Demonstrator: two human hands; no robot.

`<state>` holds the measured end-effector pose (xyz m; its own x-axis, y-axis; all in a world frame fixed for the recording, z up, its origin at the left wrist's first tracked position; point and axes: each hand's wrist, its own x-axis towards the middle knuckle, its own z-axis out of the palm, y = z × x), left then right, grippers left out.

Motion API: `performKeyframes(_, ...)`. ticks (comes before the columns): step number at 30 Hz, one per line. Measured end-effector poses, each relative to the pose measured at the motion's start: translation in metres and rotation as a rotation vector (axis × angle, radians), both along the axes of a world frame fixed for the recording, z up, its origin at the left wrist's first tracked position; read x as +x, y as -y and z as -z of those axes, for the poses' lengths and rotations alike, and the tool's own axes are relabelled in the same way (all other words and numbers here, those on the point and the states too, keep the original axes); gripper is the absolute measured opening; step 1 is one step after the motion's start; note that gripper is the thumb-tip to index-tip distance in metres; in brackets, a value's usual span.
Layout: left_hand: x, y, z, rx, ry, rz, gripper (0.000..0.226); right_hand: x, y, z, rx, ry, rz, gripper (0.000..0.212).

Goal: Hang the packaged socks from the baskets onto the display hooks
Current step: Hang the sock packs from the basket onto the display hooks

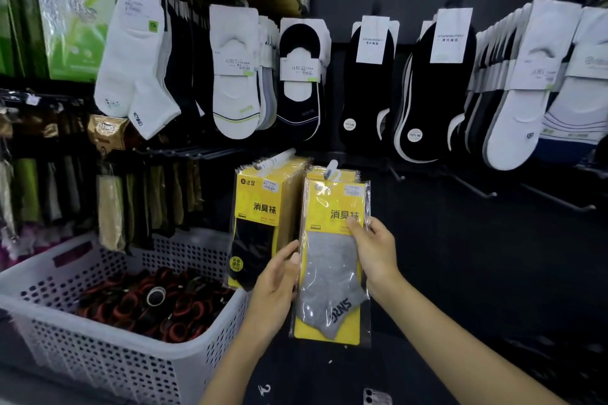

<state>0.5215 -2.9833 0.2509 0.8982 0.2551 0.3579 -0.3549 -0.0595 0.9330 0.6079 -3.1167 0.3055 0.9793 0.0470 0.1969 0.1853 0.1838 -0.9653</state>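
Grey sock packet [332,260] held up at the display, next to a hanging stack of black-sock packets [260,207]

The right hand [375,250] grasps the packet's right edge, thumb on the front and fingers [373,225] wrapped behind. This probably keeps it square while its white hanger tab [330,169] sits at the hook. The left hand [276,283] lies along the left edge, likely steadying it and keeping the neighbouring stack aside. Whether those fingers clamp the packet or only prop it I cannot tell. The tab looks level with the neighbouring stack's tabs, so the hanging seems nearly done. The white basket [39,276] at lower left holds dark rolled goods with red rims, and bare hooks [477,189] stand to the right
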Motion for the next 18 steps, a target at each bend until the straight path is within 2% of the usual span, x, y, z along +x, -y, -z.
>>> performKeyframes(6, 0.016, -0.008, 0.01, 0.014, -0.046, -0.024, 0.051, 0.018, -0.014, -0.001, -0.08, -0.011, 0.014, 0.017)
performKeyframes(9, 0.031, -0.009, 0.012, 0.006, -0.099, -0.041, 0.063, 0.031, -0.019, 0.004, -0.071, -0.053, 0.028, 0.01)
performKeyframes(11, 0.043, -0.007, 0.011, 0.021, -0.136, -0.062, 0.07, 0.04, -0.021, 0.009, -0.062, -0.088, 0.048, 0.015)
performKeyframes(14, 0.057, -0.004, 0.011, 0.073, -0.164, -0.08, 0.064, 0.052, -0.019, 0.021, -0.08, -0.158, 0.085, 0.026)
performKeyframes(18, 0.069, -0.003, 0.023, 0.086, -0.209, -0.122, 0.057, 0.056, -0.007, 0.045, -0.115, -0.236, 0.087, 0.026)
